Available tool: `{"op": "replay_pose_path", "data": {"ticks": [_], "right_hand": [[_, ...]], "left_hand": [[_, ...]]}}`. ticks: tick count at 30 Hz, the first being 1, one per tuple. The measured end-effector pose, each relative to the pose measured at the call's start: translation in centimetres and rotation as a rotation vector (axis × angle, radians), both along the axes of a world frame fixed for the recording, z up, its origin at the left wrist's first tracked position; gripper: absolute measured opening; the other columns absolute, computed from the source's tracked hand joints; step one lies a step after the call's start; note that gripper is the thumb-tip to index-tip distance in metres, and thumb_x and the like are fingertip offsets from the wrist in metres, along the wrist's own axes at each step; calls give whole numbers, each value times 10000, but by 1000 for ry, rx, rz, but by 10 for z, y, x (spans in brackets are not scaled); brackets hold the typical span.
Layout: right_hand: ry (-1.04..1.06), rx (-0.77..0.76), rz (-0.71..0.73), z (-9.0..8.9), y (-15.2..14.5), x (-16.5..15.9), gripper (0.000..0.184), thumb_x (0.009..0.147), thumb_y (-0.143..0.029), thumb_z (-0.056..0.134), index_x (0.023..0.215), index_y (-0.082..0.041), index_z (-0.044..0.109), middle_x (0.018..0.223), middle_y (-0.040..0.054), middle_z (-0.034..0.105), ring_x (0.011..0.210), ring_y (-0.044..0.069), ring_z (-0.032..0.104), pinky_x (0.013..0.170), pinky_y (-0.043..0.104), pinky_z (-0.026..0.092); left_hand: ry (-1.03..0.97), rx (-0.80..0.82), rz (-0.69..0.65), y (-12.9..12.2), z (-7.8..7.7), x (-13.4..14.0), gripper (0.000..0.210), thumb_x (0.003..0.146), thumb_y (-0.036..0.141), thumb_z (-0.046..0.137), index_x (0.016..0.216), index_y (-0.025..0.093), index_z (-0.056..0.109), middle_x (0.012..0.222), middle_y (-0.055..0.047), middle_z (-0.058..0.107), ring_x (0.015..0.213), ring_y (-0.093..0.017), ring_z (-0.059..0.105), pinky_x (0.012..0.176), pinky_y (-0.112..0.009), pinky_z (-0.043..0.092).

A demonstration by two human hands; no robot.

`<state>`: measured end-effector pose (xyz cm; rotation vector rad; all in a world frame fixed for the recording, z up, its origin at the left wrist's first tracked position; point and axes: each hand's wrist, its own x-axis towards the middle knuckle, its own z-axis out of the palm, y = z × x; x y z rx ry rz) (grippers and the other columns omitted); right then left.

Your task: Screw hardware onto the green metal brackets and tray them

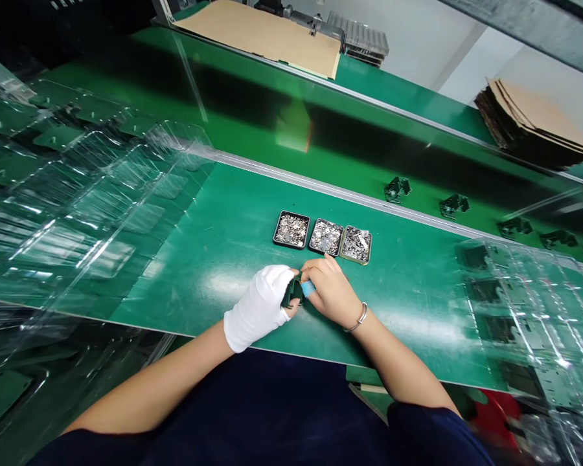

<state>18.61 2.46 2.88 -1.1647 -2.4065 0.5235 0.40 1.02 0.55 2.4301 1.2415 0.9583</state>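
Note:
My left hand (262, 304), in a white glove that leaves fingertips bare, is closed around a small dark green plastic part (292, 293) above the green bench. Meeting it from the other side is my right hand (329, 291), with light blue tape on a finger. Its fingers are pinched at the part's right edge; whatever small thing may be between them is hidden. Just beyond my hands stand three square trays in a row: a left tray (274, 237), a middle tray (311, 244) and a right tray (369, 254), each filled with small shiny metal pieces.
Clear plastic blister trays (102, 188) cover the left side, and another clear tray (529, 310) with dark parts lies at the right. Several dark parts (397, 189) stand beyond the metal rail (320, 188). Cardboard sheets (539, 116) are stacked at the far right.

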Motion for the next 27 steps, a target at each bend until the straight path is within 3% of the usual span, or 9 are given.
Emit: {"op": "replay_pose_path", "data": {"ticks": [2, 6, 9, 12, 15, 21, 24, 27], "right_hand": [[29, -20, -19, -1, 0, 0, 208, 751, -54, 459, 896, -181, 537, 1024, 97, 611, 995, 221, 562, 1017, 475, 344], [153, -127, -91, -2, -2, 0, 203, 826, -96, 451, 997, -172, 530, 964, 71, 652, 870, 166, 624, 797, 296, 493], [72, -113, -107, 0, -4, -3, 195, 814, -99, 481, 974, -172, 565, 939, 60, 667, 850, 171, 630, 766, 275, 491], [-94, -92, -106, 4, -7, -8, 223, 777, -70, 497, 957, -166, 587, 932, 66, 664, 864, 194, 620, 762, 285, 483], [-215, -79, -87, 8, -9, -12, 228, 773, -57, 485, 951, -151, 590, 902, 73, 654, 846, 204, 609, 749, 291, 476], [-288, -45, -56, 12, -9, -17, 194, 766, -63, 467, 901, -158, 569, 870, 74, 632, 842, 204, 587, 753, 284, 451], [-264, -96, -119, 12, -4, -13, 170, 793, -91, 473, 909, -164, 573, 892, 67, 643, 845, 199, 596, 735, 270, 441], [-236, -201, -283, 10, 4, 0, 209, 840, -103, 447, 996, -161, 574, 930, 58, 669, 828, 188, 617, 715, 258, 433]], "left_hand": [[1, -7, -1, 0, -1, -1, 379, 722, 231, 547, 1087, 135, 515, 1032, -156, 587, 976, -312, 591, 824, -460, 506], [-74, -169, -73, 4, 6, -6, 487, 729, 326, 593, 1159, 140, 462, 1075, -140, 571, 1006, -280, 581, 847, -423, 507], [7, -270, -130, 13, 21, -10, 378, 784, 377, 562, 1080, 145, 520, 995, -102, 606, 947, -246, 591, 851, -397, 501], [249, -264, -110, 22, 35, -9, 142, 846, 227, 463, 872, 171, 591, 803, -35, 629, 798, -197, 601, 975, -438, 416], [398, -214, -100, 26, 40, -5, 158, 833, 148, 451, 799, 174, 603, 728, -11, 627, 714, -170, 599, 1059, -459, 328], [458, -185, -74, 26, 41, 3, 185, 818, 134, 456, 719, 172, 607, 682, -18, 629, 689, -173, 611, 1058, -434, 339], [367, -264, -79, 29, 40, -2, 168, 835, 185, 470, 866, 162, 634, 852, -54, 679, 843, -211, 638, 1043, -448, 359], [118, -366, -21, 28, 34, -13, 414, 858, 356, 499, 1222, 159, 502, 1221, -105, 594, 1119, -243, 566, 996, -411, 425]]}}
